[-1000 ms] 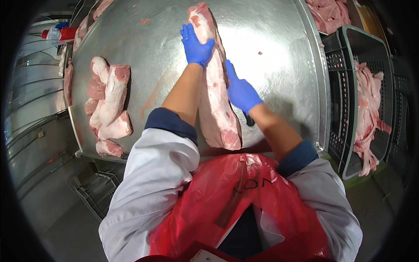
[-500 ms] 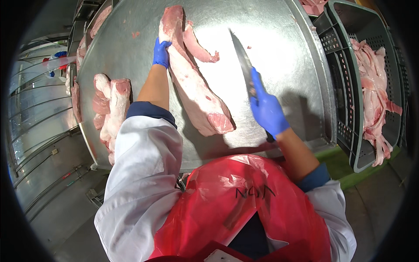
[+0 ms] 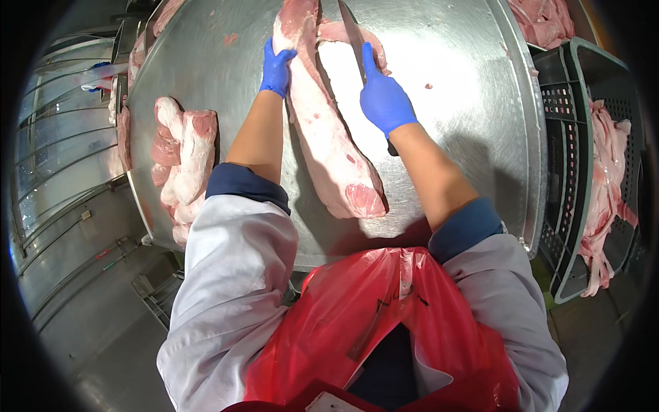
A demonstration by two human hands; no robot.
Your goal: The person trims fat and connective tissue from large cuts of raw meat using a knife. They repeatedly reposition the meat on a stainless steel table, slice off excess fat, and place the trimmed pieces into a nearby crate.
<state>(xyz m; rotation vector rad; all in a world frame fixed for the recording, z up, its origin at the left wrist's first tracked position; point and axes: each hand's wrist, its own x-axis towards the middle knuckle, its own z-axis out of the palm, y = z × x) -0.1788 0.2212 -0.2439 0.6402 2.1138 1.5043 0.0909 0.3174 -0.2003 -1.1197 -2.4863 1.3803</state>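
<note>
A long slab of pale, fat-covered meat loin [image 3: 325,137] lies lengthwise on the metal table. My left hand [image 3: 276,69], in a blue glove, grips its left edge near the far end, thumb over the top. In my blue-gloved right hand [image 3: 386,104] is a knife [image 3: 352,33], index finger stretched along its back and the blade pointing away from me. That blade lies across a curved strip of meat [image 3: 374,49] beside the loin's far end. Whether the edge touches the loin I cannot tell.
Several meat pieces [image 3: 184,154] are heaped at the table's left edge. On the right, a grey perforated crate [image 3: 564,206] holds pale trimmings [image 3: 604,185]. More meat [image 3: 542,20] sits at the far right corner. The metal table [image 3: 473,110] has a raised rim.
My right hand has brought the knife left and away from me, from bare table onto the meat strip. My left hand still grips the loin. The view has shifted slightly.
</note>
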